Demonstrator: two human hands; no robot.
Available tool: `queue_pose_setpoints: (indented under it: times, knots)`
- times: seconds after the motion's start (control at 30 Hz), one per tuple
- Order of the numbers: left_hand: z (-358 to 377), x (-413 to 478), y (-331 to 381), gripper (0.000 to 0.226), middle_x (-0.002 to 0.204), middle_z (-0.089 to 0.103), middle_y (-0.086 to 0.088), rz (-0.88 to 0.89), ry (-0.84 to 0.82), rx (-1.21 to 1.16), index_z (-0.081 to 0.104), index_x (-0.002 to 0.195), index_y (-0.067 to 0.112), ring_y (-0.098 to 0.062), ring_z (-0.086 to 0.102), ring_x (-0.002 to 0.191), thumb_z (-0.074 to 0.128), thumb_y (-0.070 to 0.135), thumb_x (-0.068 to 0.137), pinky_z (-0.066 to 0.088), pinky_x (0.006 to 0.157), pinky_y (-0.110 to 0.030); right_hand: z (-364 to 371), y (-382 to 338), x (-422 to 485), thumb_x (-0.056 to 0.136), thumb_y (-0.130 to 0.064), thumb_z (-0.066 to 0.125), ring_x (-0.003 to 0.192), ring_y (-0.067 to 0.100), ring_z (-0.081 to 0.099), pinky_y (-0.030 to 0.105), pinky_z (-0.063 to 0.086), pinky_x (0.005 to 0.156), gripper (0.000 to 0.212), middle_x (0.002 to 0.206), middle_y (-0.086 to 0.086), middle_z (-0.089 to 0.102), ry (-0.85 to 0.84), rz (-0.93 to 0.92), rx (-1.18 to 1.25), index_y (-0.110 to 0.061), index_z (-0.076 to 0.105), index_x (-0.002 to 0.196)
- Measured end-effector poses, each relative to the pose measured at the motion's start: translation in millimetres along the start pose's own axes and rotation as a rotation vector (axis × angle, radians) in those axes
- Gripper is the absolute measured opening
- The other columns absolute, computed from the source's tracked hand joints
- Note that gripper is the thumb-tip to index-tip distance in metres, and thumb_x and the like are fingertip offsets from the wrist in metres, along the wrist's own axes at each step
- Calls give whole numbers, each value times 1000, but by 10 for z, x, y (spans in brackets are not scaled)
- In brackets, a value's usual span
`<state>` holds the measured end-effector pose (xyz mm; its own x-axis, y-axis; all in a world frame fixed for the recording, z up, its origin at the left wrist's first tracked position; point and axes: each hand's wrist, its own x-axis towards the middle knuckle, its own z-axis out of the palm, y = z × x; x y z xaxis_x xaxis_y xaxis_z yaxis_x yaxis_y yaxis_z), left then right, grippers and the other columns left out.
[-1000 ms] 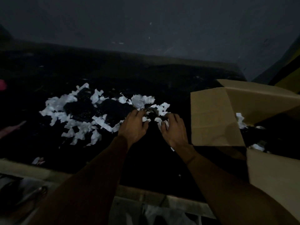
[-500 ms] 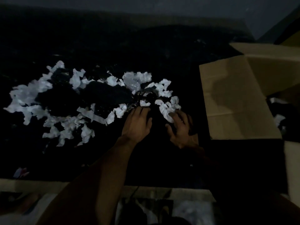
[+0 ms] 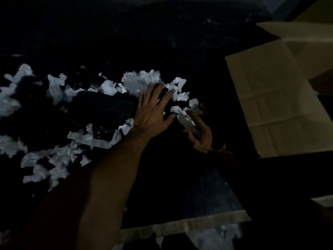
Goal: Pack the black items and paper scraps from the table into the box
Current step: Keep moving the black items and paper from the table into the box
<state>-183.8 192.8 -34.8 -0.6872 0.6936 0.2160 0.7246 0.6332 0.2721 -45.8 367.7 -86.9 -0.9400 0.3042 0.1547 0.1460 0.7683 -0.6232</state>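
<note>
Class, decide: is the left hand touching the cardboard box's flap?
Apart. The head view shows the left hand spread over the paper scraps, with dark table between it and the box flap.

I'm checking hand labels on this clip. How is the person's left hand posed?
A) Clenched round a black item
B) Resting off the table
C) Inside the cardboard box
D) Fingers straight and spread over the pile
D: the left hand lies with straight, spread fingers over the paper scraps and black items, apart from the box.
</note>
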Motion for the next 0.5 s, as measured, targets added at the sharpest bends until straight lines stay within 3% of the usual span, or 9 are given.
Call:
queue_pose_setpoints:
  times: [0.07, 0.13, 0.27, 0.37, 0.43, 0.5]
  knots:
    - [117, 43, -10, 74, 159, 16, -4, -1, -87, -5, 18, 150, 34, -30, 7, 146, 51, 55, 87, 6, 117, -53, 55, 45, 62, 89, -64, 47, 148, 19, 14, 50, 26, 115, 65, 159, 0, 22, -8, -22, 32, -43, 29, 147]
    - [226, 55, -23, 68, 152, 31, -6, -7, -126, 5, 21, 150, 29, -30, 22, 141, 47, 51, 91, 15, 116, -51, 99, 69, 120, 90, -62, 46, 149, 22, 8, 53, 21, 116, 64, 161, 2, 15, -20, -75, -4, -39, 31, 148]
    - [341, 43, -34, 47, 117, 57, -14, -30, -14, -8, 54, 130, 13, -34, 47, 110, 44, 42, 94, 37, 100, -43, 289, 74, 150, 88, -51, 58, 145, 31, 23, 55, 31, 112, 58, 155, 10, 28, 29, -77, 111, -20, 53, 136]
    - [394, 20, 3, 35, 101, 58, -13, -107, 57, -84, 66, 100, 10, -31, 49, 101, 45, 36, 93, 39, 93, -40, 328, 24, 233, 85, -36, 67, 117, 32, 54, 47, 49, 92, 36, 126, 13, 50, 169, -113, 103, -10, 66, 110]
    - [427, -11, 22, 33, 94, 57, -13, -143, 97, -118, 65, 89, 8, -30, 50, 96, 46, 35, 88, 44, 88, -40, 273, -19, 322, 87, -30, 63, 93, 29, 58, 43, 52, 77, 21, 101, 12, 55, 196, -196, -15, -10, 63, 91]
    - [418, -29, 27, 26, 90, 56, -11, -152, 106, -139, 62, 86, 9, -29, 49, 93, 50, 32, 81, 45, 83, -38, 212, -107, 413, 84, -27, 58, 81, 27, 56, 37, 49, 70, 21, 86, 12, 54, 198, -210, -86, -7, 59, 78]
